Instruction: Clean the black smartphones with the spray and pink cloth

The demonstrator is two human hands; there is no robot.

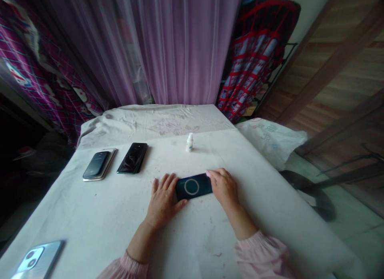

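Note:
A dark phone (193,186) with a white ring on it lies flat on the white cloth-covered table (120,215), between my two hands. My left hand (163,201) rests flat on the cloth with its fingers stretched out, touching the phone's left end. At the phone's right end my right hand (223,187) has its fingers curled against the edge. Both wrists wear pink sleeves. A small white dropper bottle (189,142) stands upright farther back.
Two more phones lie at the back left: a dark one on a silver case (99,165) and a glossy black one (132,157). A silver phone (37,260) lies camera-up at the near left corner. Purple curtains hang behind; a chair stands at the right.

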